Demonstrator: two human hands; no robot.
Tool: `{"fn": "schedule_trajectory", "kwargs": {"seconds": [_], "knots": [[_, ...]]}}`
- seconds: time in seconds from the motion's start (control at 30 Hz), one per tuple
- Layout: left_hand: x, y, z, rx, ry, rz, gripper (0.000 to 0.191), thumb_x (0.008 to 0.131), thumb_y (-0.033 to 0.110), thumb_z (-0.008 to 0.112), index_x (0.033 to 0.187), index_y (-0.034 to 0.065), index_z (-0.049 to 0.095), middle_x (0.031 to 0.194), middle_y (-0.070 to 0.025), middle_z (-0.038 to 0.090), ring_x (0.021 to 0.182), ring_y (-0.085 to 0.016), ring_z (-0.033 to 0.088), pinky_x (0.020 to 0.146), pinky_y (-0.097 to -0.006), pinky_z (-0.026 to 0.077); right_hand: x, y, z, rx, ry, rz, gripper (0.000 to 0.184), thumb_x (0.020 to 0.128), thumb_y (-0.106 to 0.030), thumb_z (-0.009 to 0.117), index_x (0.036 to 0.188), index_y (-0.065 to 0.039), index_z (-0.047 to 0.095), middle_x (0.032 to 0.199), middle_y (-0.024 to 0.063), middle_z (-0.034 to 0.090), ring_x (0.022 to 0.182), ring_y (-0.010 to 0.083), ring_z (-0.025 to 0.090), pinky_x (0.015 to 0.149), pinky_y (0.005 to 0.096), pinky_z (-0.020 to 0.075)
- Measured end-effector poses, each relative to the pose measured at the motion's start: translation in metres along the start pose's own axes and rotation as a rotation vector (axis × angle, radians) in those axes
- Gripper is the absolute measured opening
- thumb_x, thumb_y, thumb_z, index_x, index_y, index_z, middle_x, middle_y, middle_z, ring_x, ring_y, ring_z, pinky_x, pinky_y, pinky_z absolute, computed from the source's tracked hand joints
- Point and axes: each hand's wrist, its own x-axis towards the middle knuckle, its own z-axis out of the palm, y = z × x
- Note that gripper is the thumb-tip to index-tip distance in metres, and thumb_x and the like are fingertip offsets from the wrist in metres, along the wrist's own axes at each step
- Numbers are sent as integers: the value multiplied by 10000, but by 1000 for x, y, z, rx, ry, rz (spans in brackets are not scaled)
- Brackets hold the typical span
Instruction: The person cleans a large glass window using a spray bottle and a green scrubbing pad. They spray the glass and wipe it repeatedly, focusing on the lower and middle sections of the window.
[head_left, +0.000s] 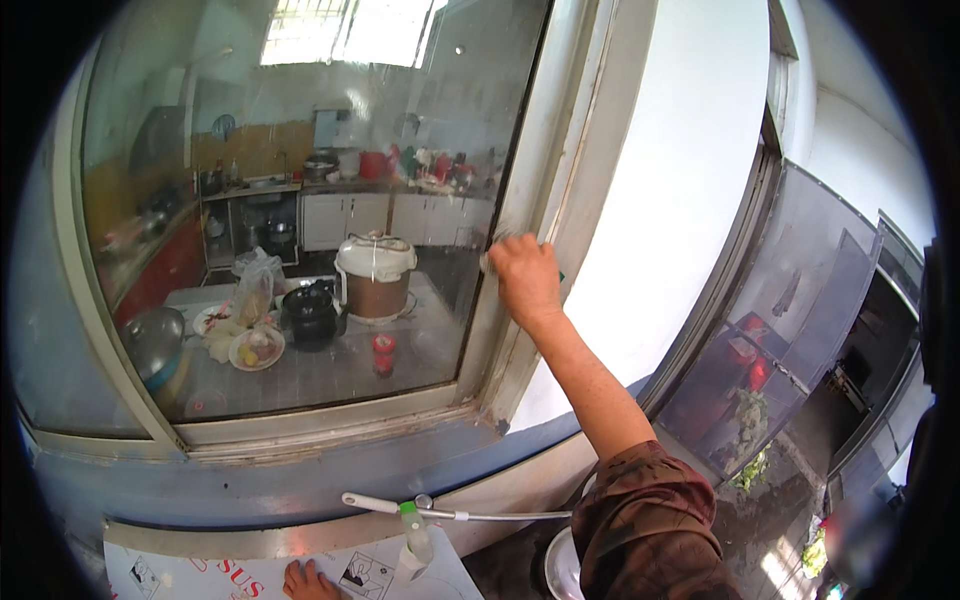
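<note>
My right hand (526, 279) is raised to the right side of the metal window frame (517, 315). Its fingers are closed around a small scrubbing pad (486, 262), mostly hidden by the hand; a bit of green shows at the wrist side. Behind the frame is a sliding glass pane (442, 315), with streaks on it. Low in the view, my left hand (307, 581) rests with nothing in it on a board covered with printed film (172, 555). A clear bottle with a green cap (415, 544) stands right of that hand.
A pole with a white handle (367, 502) lies behind the bottle. A metal basin (562, 562) sits below my right arm. Through the glass appear an electric pressure cooker (375, 289), a black pot (309, 315) and plates of food. A screened door (795, 300) stands at right, near leafy greens (752, 469).
</note>
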Motion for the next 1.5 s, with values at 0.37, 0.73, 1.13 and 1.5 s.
{"fn": "schedule_trajectory", "kwargs": {"seconds": [0.37, 0.73, 1.13, 1.5], "knots": [[-3, -21, 14, 168, -2, 84, 376, 846, 225, 581, 1211, 147, 624, 1287, -162, 589, 1248, -362, 492, 947, -553, 427, 57, 8, 2, 213, 349, 307, 427, 788, 19, 607, 1210, -27, 566, 1179, 172, 596, 1121, 367, 544, 956, 461, 443], [-8, -36, 25, 59, -41, 31, 439, 896, 278, 573, 1312, 138, 572, 1349, -163, 518, 1263, -369, 453, 982, -550, 370, 62, -8, 29, 302, 550, 364, 629, 788, 135, 552, 1394, -12, 468, 1445, 208, 461, 1328, 397, 435, 1062, 460, 384], [-9, -27, 24, -64, -9, -74, 421, 877, 249, 581, 1282, 133, 596, 1327, -174, 537, 1248, -369, 468, 968, -550, 381, 48, -21, 25, 283, 524, 473, 480, 778, 107, 587, 1236, -31, 554, 1252, 152, 576, 1101, 357, 538, 894, 430, 514], [-11, -24, 17, 58, -48, 17, 407, 880, 241, 576, 1268, 118, 601, 1328, -177, 540, 1262, -371, 458, 982, -560, 373, 83, 0, -10, 224, 254, 541, 212, 842, -2, 618, 1019, -5, 502, 1000, 185, 566, 968, 375, 607, 760, 456, 561]]}}
